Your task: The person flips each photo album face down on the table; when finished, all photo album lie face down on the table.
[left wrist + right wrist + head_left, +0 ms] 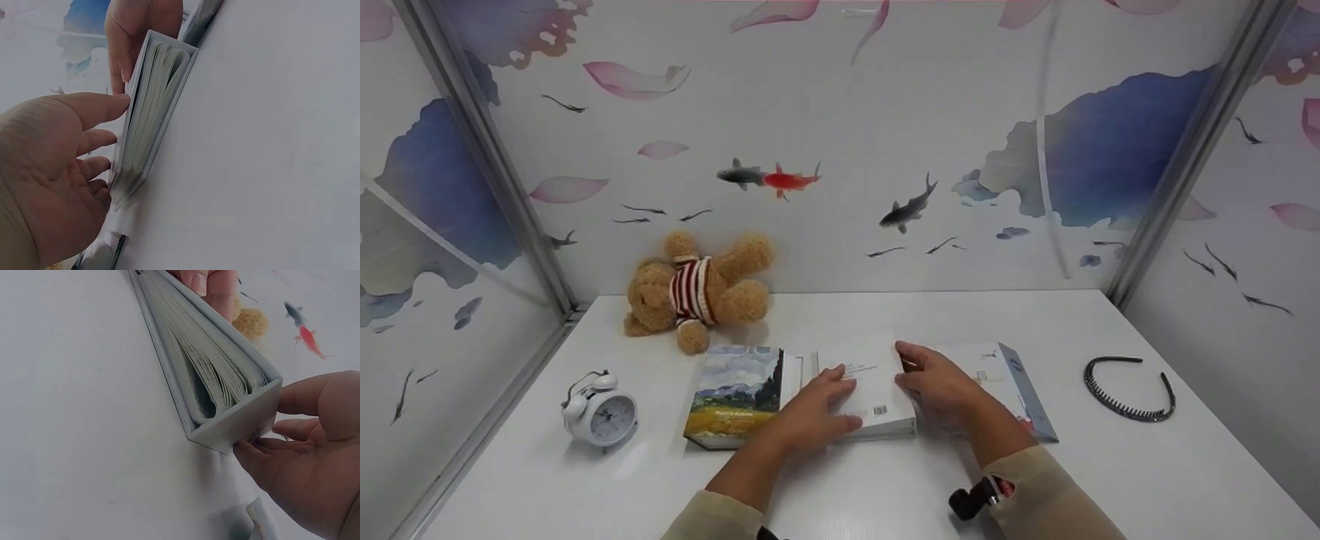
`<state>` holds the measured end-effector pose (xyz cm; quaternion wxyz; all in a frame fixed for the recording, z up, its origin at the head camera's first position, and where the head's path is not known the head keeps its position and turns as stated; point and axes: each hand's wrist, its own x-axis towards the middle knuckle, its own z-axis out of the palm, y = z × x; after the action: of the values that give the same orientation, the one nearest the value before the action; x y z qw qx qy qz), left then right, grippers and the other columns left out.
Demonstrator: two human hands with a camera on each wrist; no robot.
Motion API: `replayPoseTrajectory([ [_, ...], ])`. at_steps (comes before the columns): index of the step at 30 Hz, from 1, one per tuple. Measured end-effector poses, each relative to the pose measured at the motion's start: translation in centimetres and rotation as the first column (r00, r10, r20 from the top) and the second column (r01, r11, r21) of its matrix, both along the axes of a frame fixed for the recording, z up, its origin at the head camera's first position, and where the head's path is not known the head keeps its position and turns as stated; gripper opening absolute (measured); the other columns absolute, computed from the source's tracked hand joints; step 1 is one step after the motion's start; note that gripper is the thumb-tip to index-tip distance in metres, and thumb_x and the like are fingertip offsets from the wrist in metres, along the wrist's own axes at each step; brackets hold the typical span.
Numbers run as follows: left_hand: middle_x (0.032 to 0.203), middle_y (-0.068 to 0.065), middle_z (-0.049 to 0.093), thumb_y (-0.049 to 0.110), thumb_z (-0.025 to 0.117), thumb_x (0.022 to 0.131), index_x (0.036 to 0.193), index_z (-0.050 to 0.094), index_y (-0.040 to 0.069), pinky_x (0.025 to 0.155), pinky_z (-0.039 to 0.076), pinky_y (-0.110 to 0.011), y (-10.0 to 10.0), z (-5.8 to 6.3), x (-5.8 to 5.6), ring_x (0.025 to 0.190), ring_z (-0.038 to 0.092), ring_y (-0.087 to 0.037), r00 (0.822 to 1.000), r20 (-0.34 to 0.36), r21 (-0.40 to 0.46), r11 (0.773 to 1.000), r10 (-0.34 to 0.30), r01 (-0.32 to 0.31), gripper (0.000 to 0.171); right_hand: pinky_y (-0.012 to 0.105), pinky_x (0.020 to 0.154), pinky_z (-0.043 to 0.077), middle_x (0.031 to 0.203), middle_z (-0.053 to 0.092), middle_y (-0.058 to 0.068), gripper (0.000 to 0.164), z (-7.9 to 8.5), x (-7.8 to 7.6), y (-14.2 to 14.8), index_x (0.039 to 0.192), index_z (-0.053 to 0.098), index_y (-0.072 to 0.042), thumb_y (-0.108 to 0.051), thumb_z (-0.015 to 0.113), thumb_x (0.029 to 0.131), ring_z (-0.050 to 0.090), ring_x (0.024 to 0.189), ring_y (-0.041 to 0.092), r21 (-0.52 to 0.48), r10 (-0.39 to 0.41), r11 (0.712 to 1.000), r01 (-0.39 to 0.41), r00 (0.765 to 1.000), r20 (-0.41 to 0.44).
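Observation:
A thick white photo album (877, 382) lies in the middle of the table, barcode side up, its bundled pages (154, 107) showing along the near edge. My left hand (817, 405) rests on its cover with the fingers spread, thumb close to the near edge. At the right side my right hand (941, 379) grips the spine (239, 419), thumb at one edge and fingers at the other. Just left lies a photo album with a painted landscape cover (739, 394). Partly behind my right forearm is a flat white item with a blue-grey edge (1027, 394).
A teddy bear (697, 292) in a striped top lies at the back left. Near the left edge stands a white alarm clock (604, 416). A black toothed headband (1129, 409) lies on the right. Printed panels (840, 247) enclose the white table (877, 495) behind and at both sides.

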<state>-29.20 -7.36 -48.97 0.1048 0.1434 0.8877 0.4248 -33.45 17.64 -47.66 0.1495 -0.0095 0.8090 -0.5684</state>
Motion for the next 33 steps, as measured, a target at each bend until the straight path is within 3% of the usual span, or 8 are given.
replayPoseTrajectory([
  [4,0.178,0.001,0.03,0.037,0.079,0.096,0.158,0.055,0.02,0.135,0.023,-0.059,0.1,0.0,0.0,0.169,0.02,-0.031,1.0,0.004,-0.008,1.0,0.003,-0.003,0.069,0.054,0.134,0.026,0.176,0.036,0.0,0.069,0.0,0.0,0.0,0.167,0.04,-0.028,-0.016,0.067,0.105,0.025,0.167,0.031,-0.016,0.001,1.0,-0.001,1.0,0.015],
  [11,0.178,0.0,0.03,0.035,0.08,0.096,0.157,0.056,0.018,0.135,0.021,-0.058,0.1,0.1,-0.1,0.169,0.02,-0.032,1.0,0.004,-0.003,1.0,-0.015,0.015,0.068,0.053,0.134,0.028,0.174,0.039,0.004,0.07,0.2,0.0,0.1,0.168,0.037,-0.021,-0.013,0.064,0.104,0.032,0.164,0.031,0.037,0.027,0.999,-0.025,0.999,-0.036],
  [19,0.178,0.003,0.031,0.035,0.08,0.096,0.157,0.056,0.02,0.136,0.022,-0.057,0.1,0.2,-0.4,0.168,0.021,-0.031,1.0,0.005,-0.023,1.0,-0.013,0.013,0.068,0.057,0.134,0.023,0.175,0.038,0.002,0.07,0.8,0.3,-0.2,0.168,0.038,-0.025,-0.014,0.064,0.104,0.029,0.166,0.032,0.102,0.009,0.995,-0.007,1.0,-0.018],
  [25,0.176,-0.003,0.036,0.03,0.081,0.094,0.158,0.055,0.016,0.133,0.024,-0.061,-0.3,0.9,-0.1,0.166,0.027,-0.036,1.0,-0.011,0.049,0.999,0.003,-0.003,0.07,0.056,0.134,0.024,0.174,0.039,0.004,0.07,1.6,0.4,-0.8,0.168,0.039,-0.023,-0.02,0.067,0.104,0.03,0.165,0.032,0.128,-0.033,0.991,0.038,0.999,-0.044],
  [29,0.175,-0.009,0.038,0.033,0.077,0.098,0.16,0.051,0.014,0.131,0.027,-0.065,-1.4,1.4,0.3,0.164,0.03,-0.04,0.997,-0.06,0.068,0.997,0.04,-0.036,0.07,0.054,0.132,0.031,0.175,0.038,0.007,0.067,2.4,0.7,-1.9,0.166,0.041,-0.02,-0.025,0.067,0.105,0.034,0.164,0.033,0.106,-0.067,0.991,0.082,0.988,-0.138],
  [33,0.174,-0.007,0.039,0.035,0.074,0.101,0.16,0.051,0.025,0.127,0.035,-0.065,-2.9,2.1,0.6,0.16,0.037,-0.043,0.987,-0.033,0.111,0.982,0.156,-0.151,0.064,0.053,0.13,0.036,0.172,0.044,0.004,0.063,3.2,1.5,-3.6,0.164,0.046,-0.021,-0.026,0.068,0.105,0.04,0.161,0.032,0.064,-0.044,0.996,0.061,0.971,-0.236],
])
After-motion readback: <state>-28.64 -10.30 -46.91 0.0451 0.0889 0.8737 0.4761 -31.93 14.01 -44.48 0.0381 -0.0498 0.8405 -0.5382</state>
